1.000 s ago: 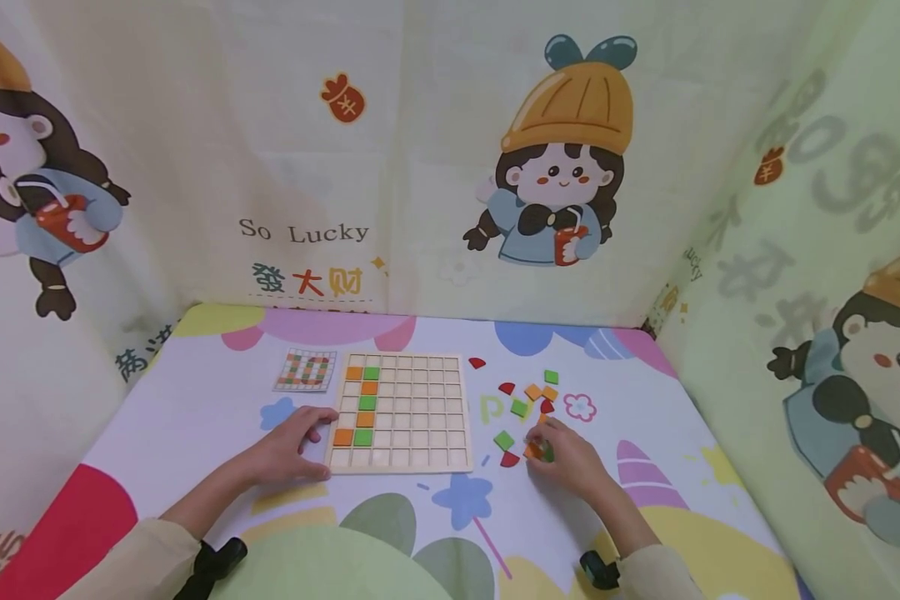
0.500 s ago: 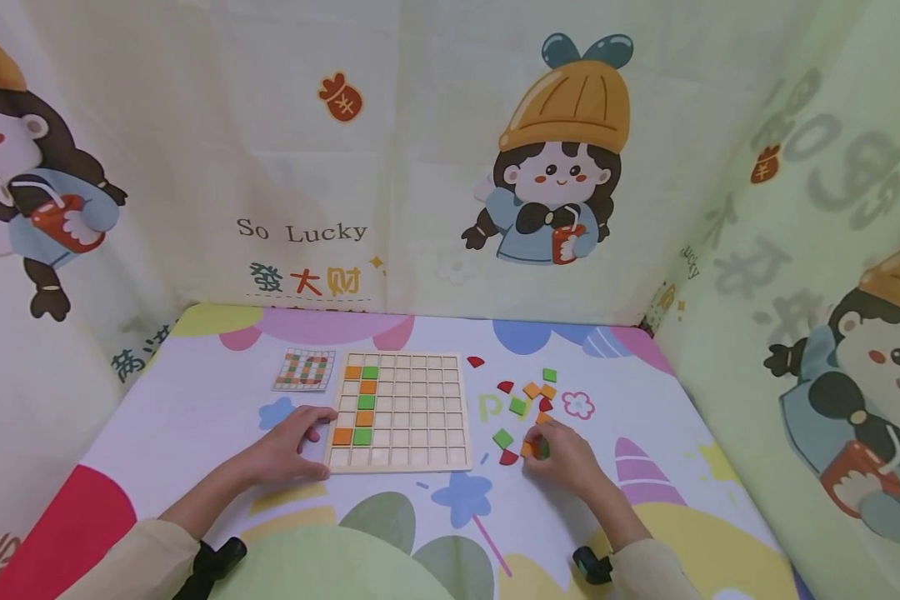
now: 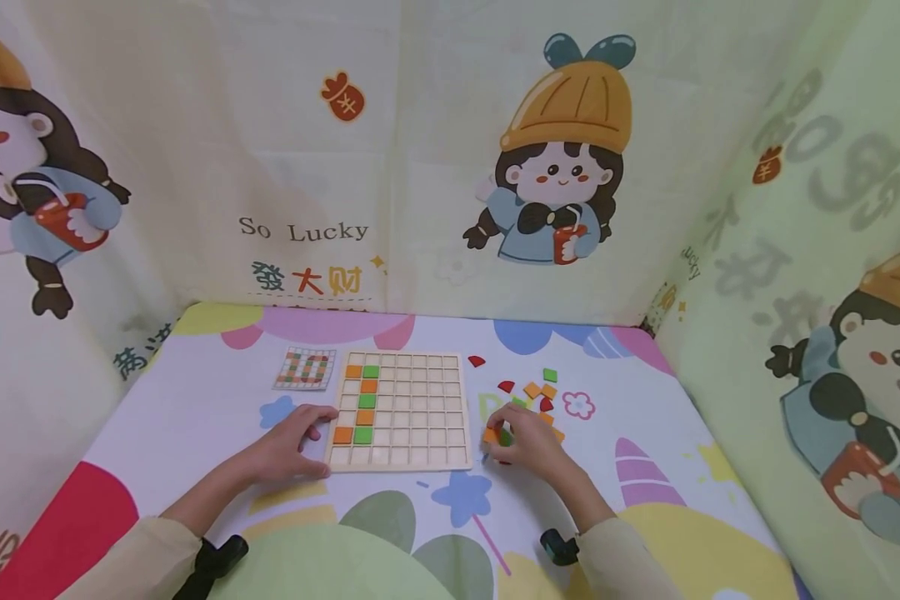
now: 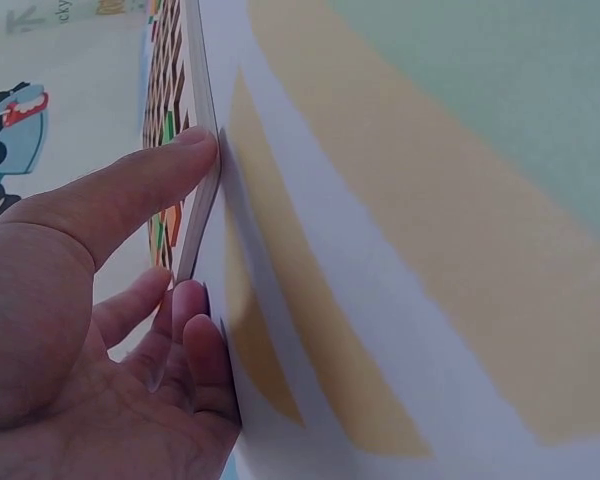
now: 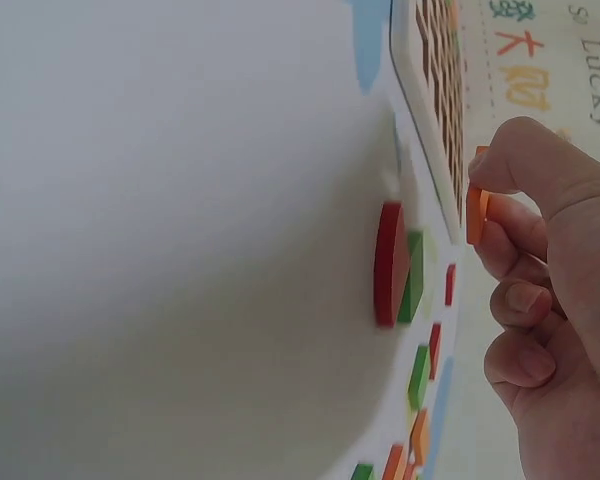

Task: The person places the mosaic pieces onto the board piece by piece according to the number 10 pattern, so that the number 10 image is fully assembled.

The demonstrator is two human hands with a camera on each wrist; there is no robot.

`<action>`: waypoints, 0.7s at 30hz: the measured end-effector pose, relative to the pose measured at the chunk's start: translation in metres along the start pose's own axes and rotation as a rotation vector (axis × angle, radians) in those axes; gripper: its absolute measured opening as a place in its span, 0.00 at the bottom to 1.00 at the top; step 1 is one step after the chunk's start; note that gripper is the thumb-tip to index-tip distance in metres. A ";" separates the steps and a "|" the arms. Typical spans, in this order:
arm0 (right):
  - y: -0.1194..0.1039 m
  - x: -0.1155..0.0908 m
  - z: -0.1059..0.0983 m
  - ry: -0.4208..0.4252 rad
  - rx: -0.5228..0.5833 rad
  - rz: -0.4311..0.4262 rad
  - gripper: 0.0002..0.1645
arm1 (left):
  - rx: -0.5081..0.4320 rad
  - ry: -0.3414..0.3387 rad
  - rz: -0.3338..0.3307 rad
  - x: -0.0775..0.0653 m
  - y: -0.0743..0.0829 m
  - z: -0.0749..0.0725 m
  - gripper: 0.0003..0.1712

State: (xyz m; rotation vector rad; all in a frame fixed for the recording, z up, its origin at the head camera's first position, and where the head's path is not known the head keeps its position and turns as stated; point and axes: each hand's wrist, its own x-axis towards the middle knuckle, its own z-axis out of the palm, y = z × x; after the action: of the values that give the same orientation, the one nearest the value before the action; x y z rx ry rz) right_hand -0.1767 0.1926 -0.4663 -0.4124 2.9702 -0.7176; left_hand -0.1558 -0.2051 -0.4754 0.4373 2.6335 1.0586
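While "So Lucky" reads on the backdrop (image 3: 435,167), the right hand (image 3: 527,442) pinches a tile (image 5: 476,205) (thin, orange) near the board (image 3: 420,417)'s right edge; the left hand (image 3: 288,446), fingers loose, touches its left edge.

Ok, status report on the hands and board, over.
Right fingers pinching orange tile, right of board. Left fingers touching board's left edge. No obstruction visible between tile and board.

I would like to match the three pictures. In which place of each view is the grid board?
Head: the board is in the lower half, slightly left of centre, between left hand and right hand.
Left wrist: the board is a steep, narrow strip, upper left, partly hidden by the left hand.
Right wrist: the board slants down from the top edge, right of centre.
Shared landmark: the printed cloth wall.
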 end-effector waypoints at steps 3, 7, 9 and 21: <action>-0.009 0.006 0.002 -0.033 0.012 -0.010 0.12 | -0.001 0.000 0.002 0.001 0.001 -0.001 0.48; -0.020 0.014 0.005 -0.047 0.024 -0.040 0.12 | 0.009 0.002 0.004 0.002 0.001 -0.002 0.47; -0.024 0.018 0.007 -0.046 0.019 -0.066 0.13 | 0.012 0.003 0.010 0.001 0.001 -0.003 0.47; -0.041 0.027 0.024 -0.071 0.072 -0.100 0.12 | 0.014 -0.003 0.008 0.001 -0.001 -0.001 0.47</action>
State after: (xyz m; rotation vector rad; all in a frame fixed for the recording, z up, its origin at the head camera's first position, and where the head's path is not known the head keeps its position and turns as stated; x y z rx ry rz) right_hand -0.1898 0.1396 -0.4690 -0.5717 2.8650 -0.7995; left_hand -0.1575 -0.2060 -0.4750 0.4523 2.6403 1.0423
